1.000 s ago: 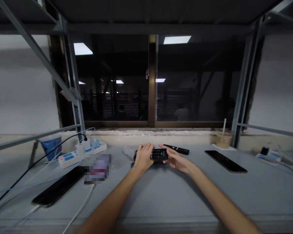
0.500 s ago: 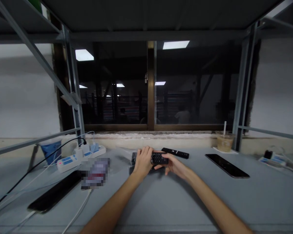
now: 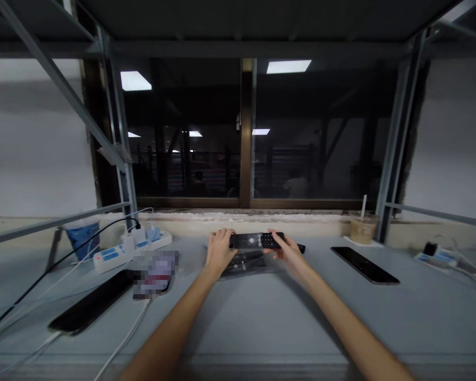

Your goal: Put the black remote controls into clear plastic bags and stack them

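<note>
Level between my hands is a black remote control, its round number buttons bare at the right end. Clear plastic wrap covers its middle and left part. My left hand is closed on the wrapped left end. My right hand grips the button end, thumb on top. Just below lies another dark item in clear plastic, on the grey desk; it looks like a remote, though partly hidden. Behind my right hand the end of a further black remote shows.
A phone lies to the right, near a drink cup with a straw. On the left are a dark phone, a second phone with a cable, and a white power strip. Metal posts frame the desk.
My left hand has slid left along the remote, so its plastic-covered middle now shows. The remote has risen and lies more across; my right hand has moved slightly right with it.
</note>
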Action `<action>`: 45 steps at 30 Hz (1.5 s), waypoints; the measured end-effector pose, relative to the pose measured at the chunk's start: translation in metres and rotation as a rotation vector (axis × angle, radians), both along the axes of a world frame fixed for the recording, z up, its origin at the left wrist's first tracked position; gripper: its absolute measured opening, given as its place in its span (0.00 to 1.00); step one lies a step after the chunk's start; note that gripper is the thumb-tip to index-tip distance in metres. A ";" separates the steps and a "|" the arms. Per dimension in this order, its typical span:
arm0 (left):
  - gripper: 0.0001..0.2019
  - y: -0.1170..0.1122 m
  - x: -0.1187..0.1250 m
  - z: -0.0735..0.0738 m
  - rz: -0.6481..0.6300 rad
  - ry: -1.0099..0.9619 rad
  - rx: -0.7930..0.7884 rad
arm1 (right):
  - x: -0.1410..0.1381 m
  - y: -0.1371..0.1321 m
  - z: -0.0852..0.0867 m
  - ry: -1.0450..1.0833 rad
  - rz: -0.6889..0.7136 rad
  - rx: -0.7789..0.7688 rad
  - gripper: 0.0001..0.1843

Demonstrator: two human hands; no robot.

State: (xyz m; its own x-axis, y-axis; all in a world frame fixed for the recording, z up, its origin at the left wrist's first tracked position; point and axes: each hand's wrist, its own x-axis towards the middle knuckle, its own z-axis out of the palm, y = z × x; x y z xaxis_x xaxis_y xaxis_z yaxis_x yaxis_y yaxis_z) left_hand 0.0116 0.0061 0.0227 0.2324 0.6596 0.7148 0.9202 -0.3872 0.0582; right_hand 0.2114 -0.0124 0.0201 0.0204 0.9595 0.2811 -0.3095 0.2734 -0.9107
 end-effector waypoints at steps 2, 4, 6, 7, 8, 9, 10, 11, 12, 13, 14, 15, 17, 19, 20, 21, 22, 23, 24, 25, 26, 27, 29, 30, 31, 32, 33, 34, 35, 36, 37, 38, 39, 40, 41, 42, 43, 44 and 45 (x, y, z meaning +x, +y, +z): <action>0.16 0.002 -0.004 -0.001 -0.016 0.001 -0.013 | 0.002 0.003 -0.001 0.028 -0.040 0.001 0.18; 0.17 0.004 -0.005 -0.002 -0.043 0.015 -0.026 | 0.004 0.006 -0.004 0.037 -0.062 0.006 0.19; 0.17 0.004 -0.005 -0.002 -0.067 0.027 -0.040 | 0.005 0.008 -0.006 0.029 -0.071 0.007 0.20; 0.17 0.004 -0.005 -0.002 -0.077 0.029 -0.045 | 0.006 0.009 -0.007 0.023 -0.074 0.006 0.20; 0.17 0.004 -0.005 -0.001 -0.086 0.029 -0.050 | 0.006 0.010 -0.007 0.020 -0.077 0.007 0.19; 0.17 0.004 -0.005 0.000 -0.095 0.028 -0.053 | 0.007 0.010 -0.007 0.017 -0.076 0.009 0.19; 0.17 0.003 -0.005 0.001 -0.103 0.025 -0.056 | 0.007 0.010 -0.008 0.015 -0.078 0.013 0.19; 0.17 0.003 -0.006 0.002 -0.109 0.022 -0.061 | 0.007 0.010 -0.008 0.012 -0.080 0.017 0.19; 0.18 0.003 -0.006 0.003 -0.117 0.021 -0.066 | 0.008 0.010 -0.008 0.007 -0.080 0.020 0.19; 0.18 0.003 -0.006 0.003 -0.127 0.023 -0.073 | 0.008 0.010 -0.008 0.003 -0.077 0.022 0.19; 0.18 0.003 -0.007 0.003 -0.141 0.029 -0.080 | 0.008 0.010 -0.008 0.000 -0.074 0.021 0.20; 0.19 0.003 -0.007 0.003 -0.158 0.037 -0.090 | 0.008 0.010 -0.008 0.002 -0.073 0.018 0.20; 0.20 0.004 -0.008 0.001 -0.197 0.051 -0.108 | 0.008 0.010 -0.008 0.027 -0.073 0.001 0.20; 0.21 0.005 -0.009 0.000 -0.222 0.055 -0.118 | 0.008 0.011 -0.009 0.074 -0.075 -0.034 0.19; 0.22 0.005 -0.010 -0.001 -0.224 0.055 -0.118 | 0.008 0.011 -0.009 0.099 -0.074 -0.052 0.19; 0.22 0.005 -0.010 -0.001 -0.219 0.055 -0.118 | 0.008 0.011 -0.009 0.123 -0.074 -0.065 0.20; 0.22 0.005 -0.011 -0.001 -0.211 0.057 -0.120 | 0.008 0.011 -0.009 0.142 -0.078 -0.069 0.20; 0.22 0.005 -0.011 -0.001 -0.204 0.061 -0.126 | 0.009 0.012 -0.009 0.156 -0.086 -0.066 0.21; 0.22 0.005 -0.011 0.000 -0.201 0.066 -0.137 | 0.009 0.012 -0.009 0.163 -0.093 -0.057 0.22; 0.22 0.004 -0.011 0.001 -0.203 0.074 -0.153 | 0.009 0.011 -0.008 0.166 -0.100 -0.046 0.22; 0.22 0.004 -0.011 0.003 -0.207 0.083 -0.172 | 0.009 0.011 -0.007 0.166 -0.105 -0.034 0.22; 0.21 0.003 -0.011 0.004 -0.213 0.091 -0.189 | 0.010 0.010 -0.007 0.163 -0.102 -0.022 0.22; 0.21 0.002 -0.011 0.006 -0.223 0.104 -0.207 | 0.011 0.009 -0.005 0.158 -0.085 0.002 0.23; 0.21 0.001 -0.011 0.006 -0.224 0.106 -0.210 | 0.011 0.008 -0.004 0.159 -0.078 0.011 0.22; 0.21 0.001 -0.011 0.006 -0.225 0.104 -0.209 | 0.012 0.008 -0.003 0.162 -0.070 0.016 0.22; 0.21 0.001 -0.011 0.006 -0.225 0.096 -0.207 | 0.013 0.007 -0.002 0.166 -0.060 0.018 0.22; 0.21 0.002 -0.011 0.006 -0.226 0.084 -0.207 | 0.013 0.006 -0.001 0.172 -0.052 0.018 0.22; 0.22 0.002 -0.011 0.005 -0.228 0.069 -0.209 | 0.014 0.006 0.000 0.178 -0.045 0.016 0.21; 0.22 0.002 -0.011 0.005 -0.231 0.052 -0.212 | 0.014 0.005 0.001 0.182 -0.038 0.015 0.21; 0.22 0.002 -0.011 0.004 -0.235 0.035 -0.214 | 0.014 0.004 0.001 0.184 -0.030 0.013 0.21; 0.21 0.002 -0.010 0.003 -0.238 0.021 -0.214 | 0.014 0.003 0.002 0.184 -0.023 0.012 0.21; 0.21 0.002 -0.010 0.002 -0.242 0.013 -0.214 | 0.013 0.002 0.002 0.185 -0.017 0.010 0.21; 0.21 0.002 -0.009 0.002 -0.246 0.010 -0.211 | 0.012 0.002 0.002 0.187 -0.008 0.007 0.21; 0.20 0.002 -0.009 0.001 -0.246 0.011 -0.207 | 0.012 0.001 0.001 0.189 0.004 0.005 0.21; 0.20 0.001 -0.008 0.001 -0.246 0.016 -0.203 | 0.011 0.001 0.001 0.194 0.014 0.003 0.21; 0.19 0.001 -0.007 0.001 -0.248 0.023 -0.199 | 0.011 0.001 0.000 0.197 0.022 0.001 0.21; 0.18 0.001 -0.007 0.000 -0.250 0.028 -0.195 | 0.010 0.002 0.000 0.198 0.028 -0.003 0.21; 0.18 0.001 -0.006 0.000 -0.253 0.032 -0.191 | 0.010 0.003 -0.002 0.196 0.034 -0.008 0.21; 0.17 0.001 -0.006 0.000 -0.256 0.036 -0.186 | 0.010 0.004 -0.003 0.191 0.040 -0.014 0.22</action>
State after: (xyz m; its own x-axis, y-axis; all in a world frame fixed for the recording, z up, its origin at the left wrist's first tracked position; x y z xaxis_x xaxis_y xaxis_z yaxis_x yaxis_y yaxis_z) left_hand 0.0056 0.0068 0.0230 0.4308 0.6949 0.5757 0.7966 -0.5926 0.1192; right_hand 0.2219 -0.0084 0.0174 0.0341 0.9644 0.2622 -0.4876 0.2451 -0.8380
